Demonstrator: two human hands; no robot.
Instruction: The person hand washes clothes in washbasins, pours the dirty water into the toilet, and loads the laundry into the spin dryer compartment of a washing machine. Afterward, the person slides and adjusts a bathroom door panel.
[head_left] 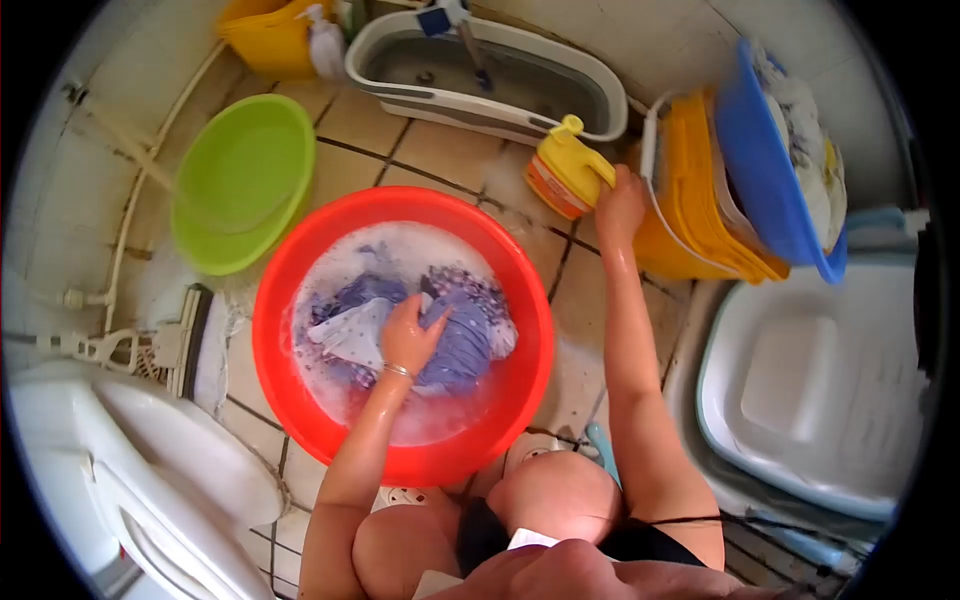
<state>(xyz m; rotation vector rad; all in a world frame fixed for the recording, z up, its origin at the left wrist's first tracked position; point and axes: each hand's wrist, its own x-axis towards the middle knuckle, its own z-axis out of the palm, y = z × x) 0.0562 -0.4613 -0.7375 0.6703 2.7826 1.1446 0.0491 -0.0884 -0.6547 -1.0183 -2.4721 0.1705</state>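
Note:
My left hand [411,338] is in the red basin [535,300], its fingers on a wet blue-purple cloth [455,345] and near a white patterned cloth [355,330]. Foamy water surrounds the clothes. Out to the right, my right hand [620,208] is closed at the handle of a yellow bottle [568,170] with an orange-red label. The bottle is tilted beside the orange bucket [675,235].
Beyond the basin are a green basin [243,185] and a grey-white tub [490,75] with a mop. A blue basin [765,160] of clothes leans at the right, above a pale tub [820,370]. A toilet [180,450] and squeegee [190,340] are at the left.

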